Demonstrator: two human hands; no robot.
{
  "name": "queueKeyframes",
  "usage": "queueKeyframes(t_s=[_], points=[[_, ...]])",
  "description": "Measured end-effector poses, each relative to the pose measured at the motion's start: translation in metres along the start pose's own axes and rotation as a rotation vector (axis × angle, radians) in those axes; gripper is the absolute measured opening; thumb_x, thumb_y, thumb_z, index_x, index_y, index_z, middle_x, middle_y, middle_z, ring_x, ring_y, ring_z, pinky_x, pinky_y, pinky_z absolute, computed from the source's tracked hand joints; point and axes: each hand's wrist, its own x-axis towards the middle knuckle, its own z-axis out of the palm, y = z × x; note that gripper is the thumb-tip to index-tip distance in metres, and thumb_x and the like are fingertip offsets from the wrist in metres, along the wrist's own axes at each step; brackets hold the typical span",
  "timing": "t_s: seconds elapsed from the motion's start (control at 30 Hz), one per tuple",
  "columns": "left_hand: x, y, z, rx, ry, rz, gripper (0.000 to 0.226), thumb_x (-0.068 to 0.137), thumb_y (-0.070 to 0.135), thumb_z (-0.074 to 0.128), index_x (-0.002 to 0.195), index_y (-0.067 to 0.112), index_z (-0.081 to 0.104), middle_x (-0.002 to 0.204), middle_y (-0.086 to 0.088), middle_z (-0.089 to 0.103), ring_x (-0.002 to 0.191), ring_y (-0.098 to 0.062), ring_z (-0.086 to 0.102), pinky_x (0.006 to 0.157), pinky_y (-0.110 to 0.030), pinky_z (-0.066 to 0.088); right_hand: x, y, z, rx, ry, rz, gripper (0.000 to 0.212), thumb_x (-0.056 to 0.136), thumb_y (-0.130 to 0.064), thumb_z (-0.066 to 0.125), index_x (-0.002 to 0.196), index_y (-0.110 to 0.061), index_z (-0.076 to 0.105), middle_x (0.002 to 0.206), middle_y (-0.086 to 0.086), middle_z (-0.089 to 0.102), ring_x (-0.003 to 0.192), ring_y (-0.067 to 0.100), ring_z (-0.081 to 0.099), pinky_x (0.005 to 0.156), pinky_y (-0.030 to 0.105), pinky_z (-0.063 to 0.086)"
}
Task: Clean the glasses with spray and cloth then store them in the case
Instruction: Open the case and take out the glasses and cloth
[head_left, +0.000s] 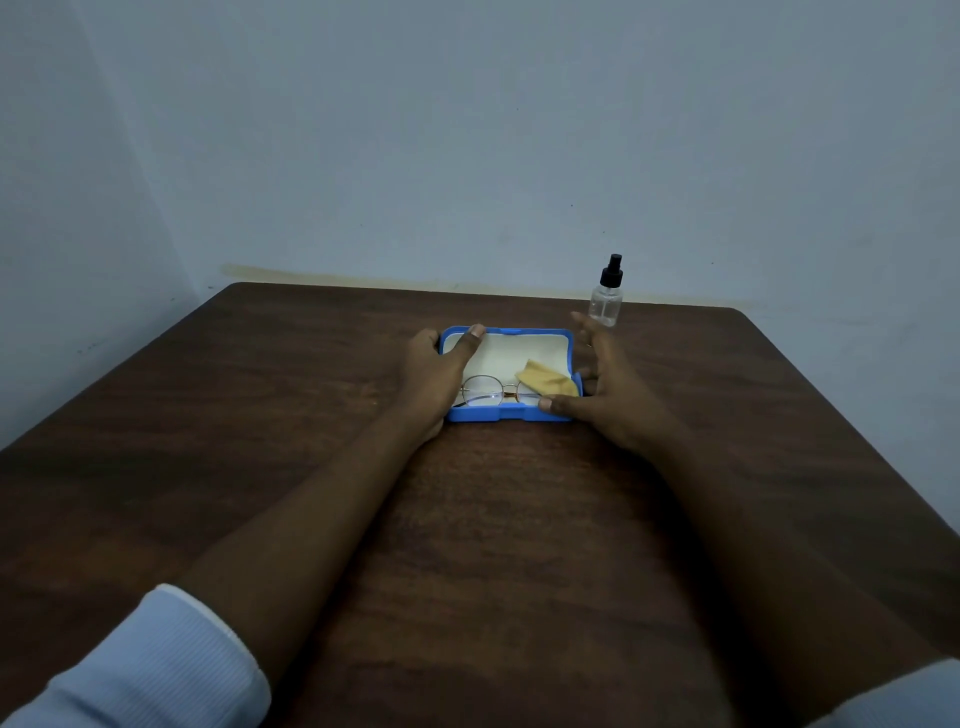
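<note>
The glasses lie in the open blue case with the yellow cloth, so only shutting the lid seems left, though whether they were cleaned cannot be told. The left hand pinches the lid's corner; the right hand, fingers spread, holds nothing, its thumb on the case front.

From my screen the counter is dark grained wood, dull-sheened. The case is smooth blue plastic with a pale matt lining. The glasses have thin metal rims, clear lenses; the cloth looks soft and matt. The spray bottle is clear, glossy.
</note>
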Motion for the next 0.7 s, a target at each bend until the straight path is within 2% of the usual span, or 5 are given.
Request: queueKeyframes(t_s=[0.13, 0.27, 0.33, 0.47, 0.7], points=[[-0.004, 0.001, -0.001, 0.008, -0.01, 0.039, 0.037, 0.095, 0.051, 0.077, 0.103, 0.016, 0.07, 0.098, -0.003, 0.076, 0.093, -0.02, 0.074, 0.076, -0.038, 0.063, -0.004, -0.002, 0.003, -0.083, 0.148, -0.054, 0.062, 0.087, -0.037, 0.085, 0.135, -0.043, 0.045, 0.141, -0.016, 0.044, 0.129, 0.008, 0.045, 0.101, 0.031, 0.046], [-0.006, 0.001, -0.001, 0.046, -0.007, 0.069, 0.035, 0.094, 0.053, 0.077, 0.104, 0.02, 0.071, 0.097, 0.0, 0.077, 0.091, -0.016, 0.074, 0.078, -0.04, 0.064, -0.006, -0.012, 0.005, -0.282, 0.287, -0.227, 0.017, 0.1, -0.024, 0.067, 0.115, -0.028, 0.065, 0.114, -0.013, 0.058, 0.107, 0.005, 0.046, 0.093, 0.036, 0.048], [-0.007, 0.001, -0.001, 0.046, -0.008, 0.081, 0.032, 0.094, 0.053, 0.078, 0.102, 0.022, 0.072, 0.095, 0.002, 0.077, 0.089, -0.015, 0.074, 0.079, -0.041, 0.065, -0.004, -0.017, 0.006, -0.437, 0.244, -0.211, 0.02, 0.101, -0.026, 0.062, 0.12, -0.025, 0.07, 0.112, -0.011, 0.065, 0.108, 0.007, 0.047, 0.097, 0.042, 0.048], [-0.008, 0.001, -0.001, 0.059, -0.01, 0.094, 0.032, 0.094, 0.053, 0.077, 0.104, 0.023, 0.07, 0.099, 0.002, 0.077, 0.092, -0.015, 0.074, 0.083, -0.043, 0.065, -0.002, -0.02, 0.012, -0.72, 0.083, -0.097, 0.034, 0.104, -0.041, 0.053, 0.136, -0.031, 0.063, 0.13, -0.005, 0.062, 0.127, 0.023, 0.042, 0.102, 0.048, 0.032], [-0.006, 0.001, 0.0, 0.07, -0.007, 0.093, 0.037, 0.094, 0.053, 0.077, 0.109, 0.02, 0.071, 0.102, 0.0, 0.076, 0.095, -0.017, 0.073, 0.085, -0.046, 0.065, 0.0, -0.022, 0.014, -0.705, 0.037, -0.072, 0.032, 0.102, -0.048, 0.053, 0.13, -0.036, 0.062, 0.134, -0.006, 0.055, 0.131, 0.023, 0.038, 0.094, 0.043, 0.021]])
